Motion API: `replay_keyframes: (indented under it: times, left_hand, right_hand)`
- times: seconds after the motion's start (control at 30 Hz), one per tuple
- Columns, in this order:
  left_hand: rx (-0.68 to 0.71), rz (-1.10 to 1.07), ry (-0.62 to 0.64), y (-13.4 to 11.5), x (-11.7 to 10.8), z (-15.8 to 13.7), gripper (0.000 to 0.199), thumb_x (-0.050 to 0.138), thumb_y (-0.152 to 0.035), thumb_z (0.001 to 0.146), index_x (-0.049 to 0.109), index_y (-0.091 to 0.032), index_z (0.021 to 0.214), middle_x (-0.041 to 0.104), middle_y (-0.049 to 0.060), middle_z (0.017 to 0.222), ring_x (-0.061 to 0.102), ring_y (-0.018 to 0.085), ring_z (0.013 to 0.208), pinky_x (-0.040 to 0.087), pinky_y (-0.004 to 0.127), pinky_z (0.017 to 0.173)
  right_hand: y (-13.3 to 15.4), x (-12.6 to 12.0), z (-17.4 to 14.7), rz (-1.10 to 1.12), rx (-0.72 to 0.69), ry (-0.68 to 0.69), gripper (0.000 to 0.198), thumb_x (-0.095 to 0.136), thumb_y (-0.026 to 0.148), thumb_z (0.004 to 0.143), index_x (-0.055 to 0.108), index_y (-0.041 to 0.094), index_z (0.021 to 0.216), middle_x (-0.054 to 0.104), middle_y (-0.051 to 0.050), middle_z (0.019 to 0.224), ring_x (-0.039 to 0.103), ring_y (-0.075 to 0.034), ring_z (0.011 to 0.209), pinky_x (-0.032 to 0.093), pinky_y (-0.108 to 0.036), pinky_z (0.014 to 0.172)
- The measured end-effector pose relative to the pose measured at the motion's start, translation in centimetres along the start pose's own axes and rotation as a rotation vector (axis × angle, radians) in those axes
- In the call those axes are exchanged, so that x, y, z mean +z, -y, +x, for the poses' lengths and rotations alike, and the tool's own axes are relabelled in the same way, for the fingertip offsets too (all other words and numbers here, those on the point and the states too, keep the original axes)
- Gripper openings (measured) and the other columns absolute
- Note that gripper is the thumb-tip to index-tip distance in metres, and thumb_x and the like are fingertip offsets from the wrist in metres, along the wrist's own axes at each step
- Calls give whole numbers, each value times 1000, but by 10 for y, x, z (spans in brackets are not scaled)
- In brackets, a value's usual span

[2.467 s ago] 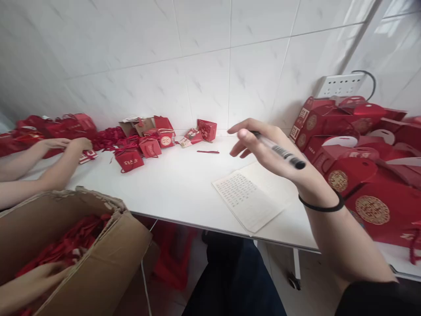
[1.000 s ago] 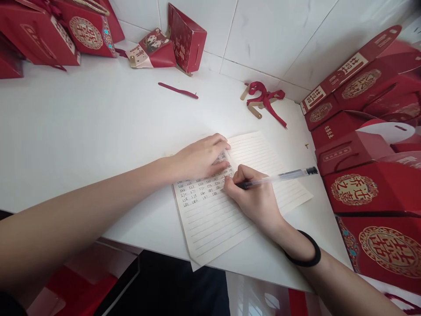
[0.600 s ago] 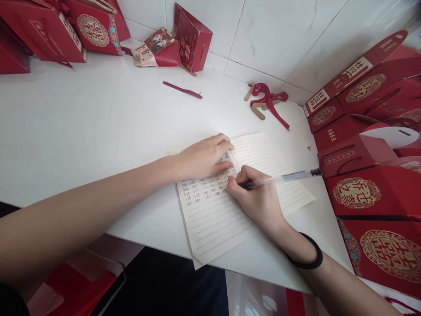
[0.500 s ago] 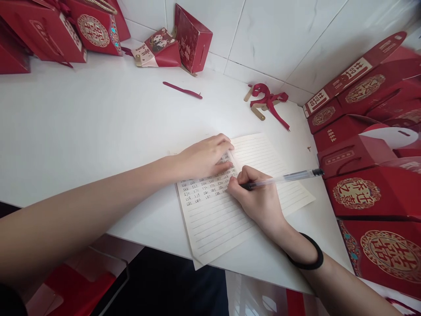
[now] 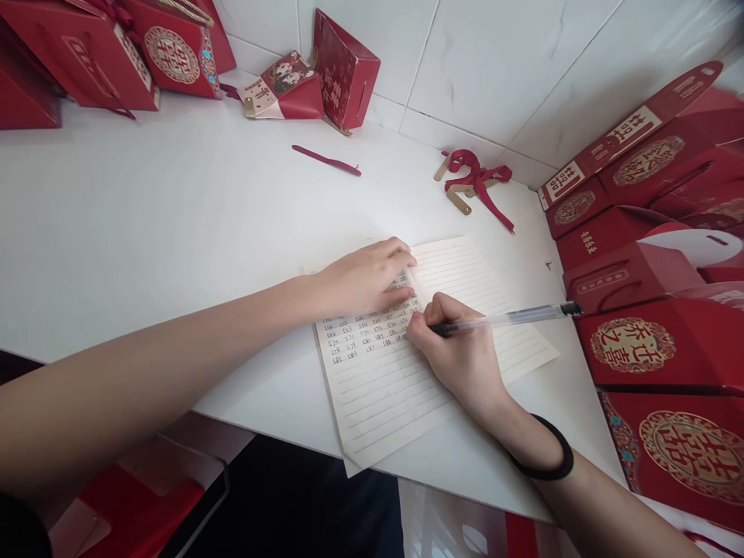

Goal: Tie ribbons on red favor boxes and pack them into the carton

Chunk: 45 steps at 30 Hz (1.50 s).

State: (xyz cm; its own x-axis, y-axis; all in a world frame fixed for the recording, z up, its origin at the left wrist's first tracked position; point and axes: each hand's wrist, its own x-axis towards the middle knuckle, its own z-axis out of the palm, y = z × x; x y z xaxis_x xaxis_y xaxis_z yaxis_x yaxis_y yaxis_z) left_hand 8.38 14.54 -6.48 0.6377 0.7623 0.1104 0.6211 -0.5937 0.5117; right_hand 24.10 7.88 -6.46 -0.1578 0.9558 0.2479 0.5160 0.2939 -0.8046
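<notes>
A lined notebook lies open near the front edge of the white table, turned at an angle. Rows of handwritten numbers fill the upper part of its left page, partly hidden under my left hand. That hand rests on the page with its fingers stretched toward the fold. Wrapped round a clear pen with a black grip and cap end, my right hand sits on the paper just below the other. The pen's tip is hidden behind the fingers, close to the last written row. A black band circles my right wrist.
Red gift boxes with gold designs line the right side; more red boxes stand at the back left. A small red box leans near the tiled wall. Ribbon pieces and a dark red strip lie behind the notebook.
The whole view has shifted slightly. My right hand and the pen have moved a little to the right along the written row; my left hand stays in place on the page.
</notes>
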Motion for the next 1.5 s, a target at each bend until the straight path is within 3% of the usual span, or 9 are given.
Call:
replay_keyframes:
  times: [0.7,0.83,0.97,1.1,1.17,1.3,1.5]
  left_hand:
    - [10,-5,-8,1,0,0,36,45,-31,86,48,-14,118,46,8,126,49,18,113,40,28,91]
    - [-9,-9,-7,1,0,0,39,46,-34,86,48,-13,119,46,9,128,50,19,112,40,28,93]
    - [-8,-78,-29,4,2,0,39,44,-36,87,47,-15,120,44,9,131,46,21,120,38,32,99]
    - [-9,-194,-204,19,-1,2,30,43,-34,88,52,-18,111,46,7,130,37,19,130,30,34,109]
    - [-108,-246,-366,34,-7,6,21,48,-27,84,56,-19,102,51,6,124,39,18,128,29,35,109]
    - [-468,-330,-703,75,-27,19,19,48,-15,80,54,-19,97,57,8,115,52,20,115,39,36,102]
    - [-661,-246,-909,124,-58,40,30,44,-17,84,39,-18,113,53,15,116,56,22,108,46,40,92]
  right_hand:
    - [2,0,1,36,47,50,29,52,21,74,31,19,53,30,6,50,28,-9,47,24,-21,45]
    - [-4,-8,5,324,204,38,35,58,32,79,34,19,57,36,6,48,31,-8,43,25,-20,41]
    - [-23,-28,22,621,337,-180,40,65,46,77,37,20,64,36,7,47,27,-6,38,20,-17,35]
    - [-40,-45,38,705,386,-364,40,72,48,68,46,18,72,38,7,49,28,-5,38,19,-14,33]
    - [-45,-46,41,732,408,-382,43,74,50,65,47,18,74,38,7,50,28,-5,38,19,-14,31]
    - [-46,-37,40,676,452,-306,46,68,57,66,47,17,72,36,7,49,26,-5,38,17,-13,31]
    - [-46,-29,39,515,457,-135,43,58,58,70,39,19,64,31,8,47,22,-5,36,15,-15,34]
